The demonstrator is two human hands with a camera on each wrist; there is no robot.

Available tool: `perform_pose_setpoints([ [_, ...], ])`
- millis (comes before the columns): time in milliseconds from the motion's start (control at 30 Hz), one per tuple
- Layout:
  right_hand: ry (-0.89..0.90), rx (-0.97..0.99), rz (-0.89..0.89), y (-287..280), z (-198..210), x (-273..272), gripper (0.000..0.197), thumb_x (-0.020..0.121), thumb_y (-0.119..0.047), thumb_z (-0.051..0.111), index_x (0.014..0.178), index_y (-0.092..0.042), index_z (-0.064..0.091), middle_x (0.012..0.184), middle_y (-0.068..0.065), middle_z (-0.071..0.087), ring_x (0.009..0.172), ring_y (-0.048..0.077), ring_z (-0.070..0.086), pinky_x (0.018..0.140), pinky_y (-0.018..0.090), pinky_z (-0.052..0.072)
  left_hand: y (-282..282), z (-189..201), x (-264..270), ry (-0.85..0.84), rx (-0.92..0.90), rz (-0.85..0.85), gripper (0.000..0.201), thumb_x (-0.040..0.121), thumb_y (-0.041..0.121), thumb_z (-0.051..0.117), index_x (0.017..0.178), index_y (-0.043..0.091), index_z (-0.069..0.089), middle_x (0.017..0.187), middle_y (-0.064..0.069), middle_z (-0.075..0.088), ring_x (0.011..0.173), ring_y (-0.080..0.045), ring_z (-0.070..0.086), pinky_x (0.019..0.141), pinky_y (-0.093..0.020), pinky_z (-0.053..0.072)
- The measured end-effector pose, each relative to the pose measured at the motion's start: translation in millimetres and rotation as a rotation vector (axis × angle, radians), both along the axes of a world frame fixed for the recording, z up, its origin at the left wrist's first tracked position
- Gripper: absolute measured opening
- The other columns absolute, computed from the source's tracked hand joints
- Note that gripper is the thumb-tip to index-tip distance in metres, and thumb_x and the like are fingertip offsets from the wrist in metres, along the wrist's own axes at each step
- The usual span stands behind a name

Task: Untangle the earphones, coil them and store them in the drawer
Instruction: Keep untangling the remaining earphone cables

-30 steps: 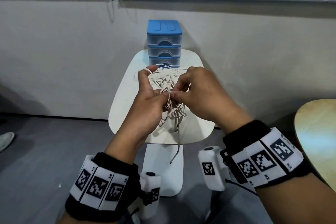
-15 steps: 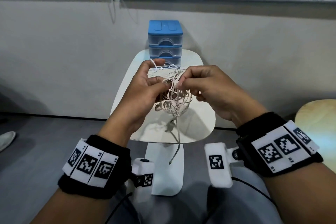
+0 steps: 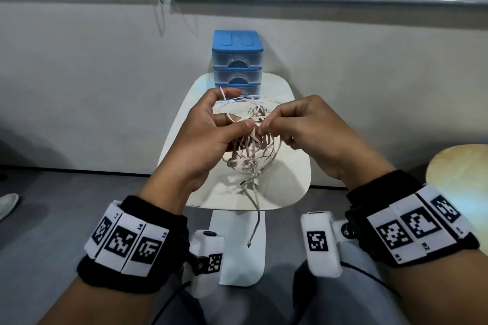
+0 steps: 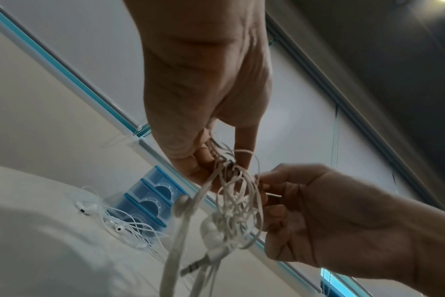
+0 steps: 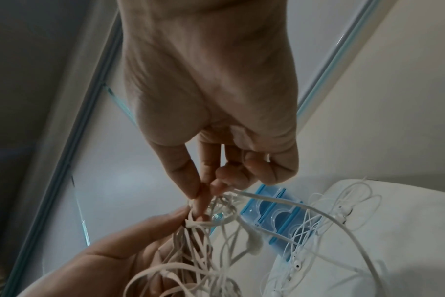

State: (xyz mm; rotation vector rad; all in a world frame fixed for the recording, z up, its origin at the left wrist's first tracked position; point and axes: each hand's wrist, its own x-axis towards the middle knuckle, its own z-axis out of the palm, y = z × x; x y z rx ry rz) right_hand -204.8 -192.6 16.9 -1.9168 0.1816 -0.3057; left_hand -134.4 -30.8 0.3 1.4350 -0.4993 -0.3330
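Observation:
A tangled bundle of flat beige earphones (image 3: 250, 150) hangs in the air above the small white table (image 3: 290, 187). My left hand (image 3: 211, 134) grips the knot from the left, thumb and fingers curled round the cords (image 4: 231, 193). My right hand (image 3: 298, 126) pinches a strand at the top of the knot between thumb and forefinger (image 5: 201, 193). One loose cable end with the jack (image 3: 249, 244) dangles below the table edge. The blue three-drawer unit (image 3: 237, 60) stands at the table's far end, its drawers pushed in.
A second, thin white pair of earphones (image 4: 114, 227) lies loose on the table in front of the drawers (image 5: 277, 217). A round wooden tabletop (image 3: 459, 179) is at the right. A shoe (image 3: 8, 204) shows at the far left on the grey floor.
Both hands have lifted the bundle a little and shifted their grip on the knot. The right hand went from a fuller grasp to a fingertip pinch on one strand.

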Motion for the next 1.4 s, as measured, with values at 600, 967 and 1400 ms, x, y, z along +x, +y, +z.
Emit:
perform_pose_setpoints([
  [600, -0.017, 0.033, -0.099, 8.3, 6.7, 12.3, 0.015, 0.084, -0.012, 0.064, 0.070, -0.008, 0.063, 0.059, -0.004, 0.050, 0.056, 0.009, 0.043, 0.054, 0.024, 0.032, -4.9, -8.0, 5.8, -0.112, 0.143, 0.005, 0.041, 0.094, -0.004, 0.060, 0.123, 0.024, 0.056, 0.066, 0.006, 0.058, 0.058, -0.015, 0.051, 0.058, -0.030, 0.041],
  [967, -0.040, -0.137, 0.076, -17.0, 52.2, -4.3, 0.012, 0.100, -0.014, 0.058, 0.088, -0.013, 0.057, 0.048, -0.009, 0.041, 0.046, 0.012, 0.032, 0.048, 0.028, 0.037, 1.9, -13.1, 25.0, -0.346, 0.577, -0.110, 0.020, 0.087, 0.014, 0.065, 0.102, 0.026, 0.067, 0.092, 0.004, 0.071, 0.079, -0.011, 0.060, 0.080, -0.036, 0.050],
  [1400, 0.376, -0.948, 0.155, -35.2, 44.9, -10.7, 0.021, 0.081, -0.036, 0.082, 0.075, -0.017, 0.075, 0.052, -0.013, 0.055, 0.062, 0.010, 0.051, 0.058, 0.028, 0.039, 15.7, -4.6, 45.6, -0.387, 0.663, 0.055, 0.013, 0.087, 0.007, 0.064, 0.089, 0.020, 0.069, 0.070, 0.005, 0.063, 0.060, -0.018, 0.050, 0.057, -0.029, 0.041],
])
